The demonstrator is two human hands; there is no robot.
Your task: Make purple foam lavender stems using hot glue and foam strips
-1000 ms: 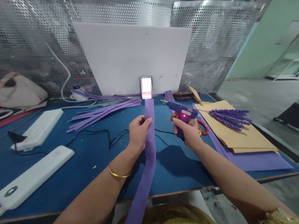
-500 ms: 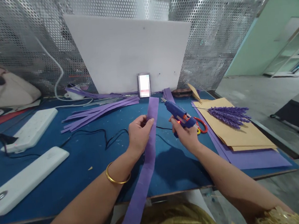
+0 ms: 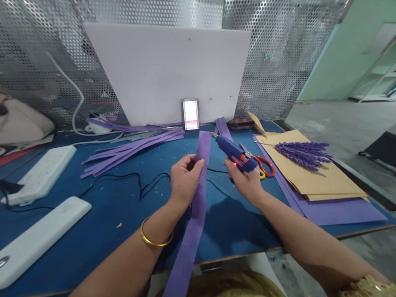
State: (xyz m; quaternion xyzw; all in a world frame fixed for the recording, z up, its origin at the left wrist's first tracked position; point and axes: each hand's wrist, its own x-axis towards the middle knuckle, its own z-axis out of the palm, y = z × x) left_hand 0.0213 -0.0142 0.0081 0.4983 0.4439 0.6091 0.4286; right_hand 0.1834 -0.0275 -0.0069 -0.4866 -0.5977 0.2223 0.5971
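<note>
A long purple paper strip (image 3: 198, 211) is pinched between the thumb and fingers of my left hand (image 3: 186, 179). Its upper end stands up past my fingers, and its lower end hangs over the table's front edge toward my lap. My right hand (image 3: 245, 179) grips a blue hot glue gun (image 3: 233, 152) with a small red light glowing by the fingers. The gun's nozzle is at the top right corner of the strip; whether it touches, I cannot tell. Just behind the gun lie scissors (image 3: 265, 165) with red and yellow handles, partly hidden.
Cut purple strips (image 3: 132, 152) lie at the back left. A power strip (image 3: 42, 173) and a long white device (image 3: 39, 241) are on the left. Tan sheets (image 3: 321, 186) with a purple flower bunch (image 3: 302, 154) lie right. A blurred phone (image 3: 191, 114) leans against a white board (image 3: 177, 67).
The glue gun's nozzle has moved slightly left and down, to the strip's top right corner. My left hand keeps its hold on the strip.
</note>
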